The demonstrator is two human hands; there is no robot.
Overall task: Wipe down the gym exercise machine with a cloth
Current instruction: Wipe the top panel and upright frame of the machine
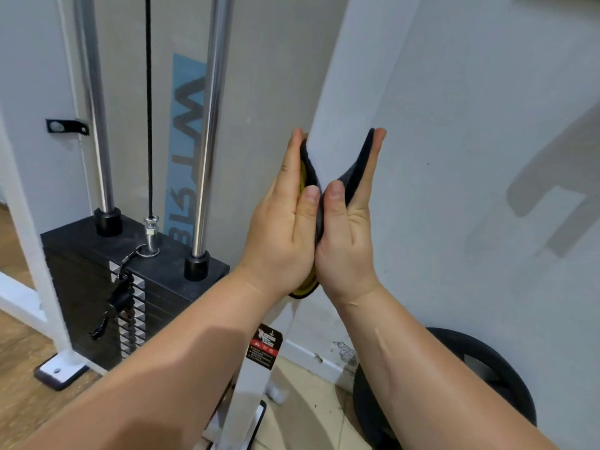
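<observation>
The white upright post [344, 92] of the gym machine rises through the middle of the view. A dark grey cloth with a yellow underside [352, 180] is wrapped around the post at mid height. My left hand [282, 228] presses the cloth against the post's left face, fingers straight and pointing up. My right hand [347, 235] presses it against the right face the same way. The two thumbs meet at the front of the post. A yellow corner of the cloth pokes out below my left palm.
A black weight stack [107, 271] with two chrome guide rods [211, 125] and a black cable [148, 108] stands to the left. A black weight plate [506, 378] leans on the wall at lower right. A red and black warning sticker [264, 347] sits low on the post.
</observation>
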